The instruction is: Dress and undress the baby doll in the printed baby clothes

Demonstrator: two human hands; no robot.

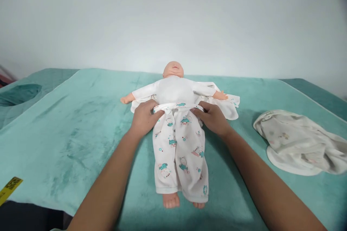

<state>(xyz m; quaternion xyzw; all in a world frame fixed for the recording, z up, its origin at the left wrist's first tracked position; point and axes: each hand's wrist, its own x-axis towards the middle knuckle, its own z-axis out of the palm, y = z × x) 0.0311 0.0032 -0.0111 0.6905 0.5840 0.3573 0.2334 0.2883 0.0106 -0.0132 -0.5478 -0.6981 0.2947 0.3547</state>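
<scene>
A baby doll [173, 69] lies on its back with arms spread and its head toward the wall. It has a white long-sleeved top on its torso, and printed white pants [180, 148] cover its legs down to the ankles. My left hand [146, 115] pinches the waistband at the doll's hip on the left. On the other side my right hand [213, 115] grips the same waistband between thumb and fingers. Beneath the doll's back and arms, a printed white garment [229, 106] is spread out. Both bare feet stick out of the pant legs.
A crumpled white cloth garment [295, 140] lies on the right of the green plush cover [81, 133]. Behind stands a white wall [173, 21]. A yellow tag [10, 189] shows at the lower left edge, above something dark.
</scene>
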